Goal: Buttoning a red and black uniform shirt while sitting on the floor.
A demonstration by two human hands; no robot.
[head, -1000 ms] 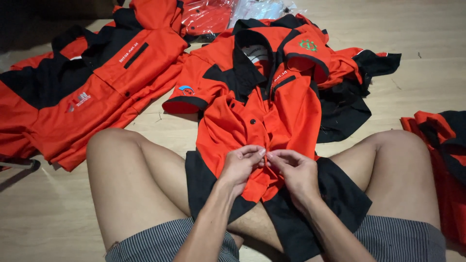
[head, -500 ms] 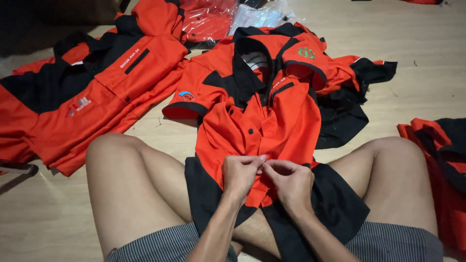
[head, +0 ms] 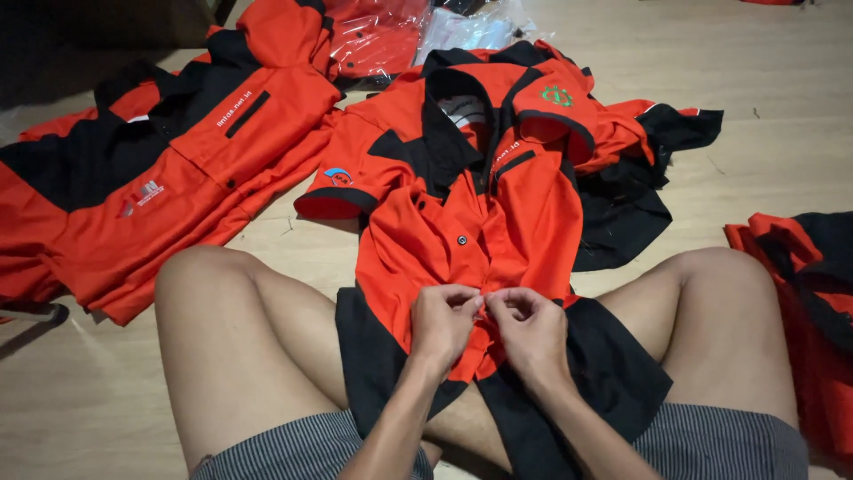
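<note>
I sit cross-legged on the wooden floor [head: 782, 133] with an orange and black shirt [head: 480, 222] spread from my lap out in front of me. My left hand [head: 442, 322] and right hand [head: 530, 329] meet at its front placket, the fingers of both pinched closed on the orange fabric there. A stack of matching shirts [head: 151, 187] lies to my left, and another shirt [head: 800, 293] by my right knee.

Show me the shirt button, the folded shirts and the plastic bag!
shirt button [head: 461, 240], head view, the dark round button on the orange front.
folded shirts [head: 169, 169], head view, the orange chest of the top one.
plastic bag [head: 480, 27], head view, its crinkly clear middle.
</note>
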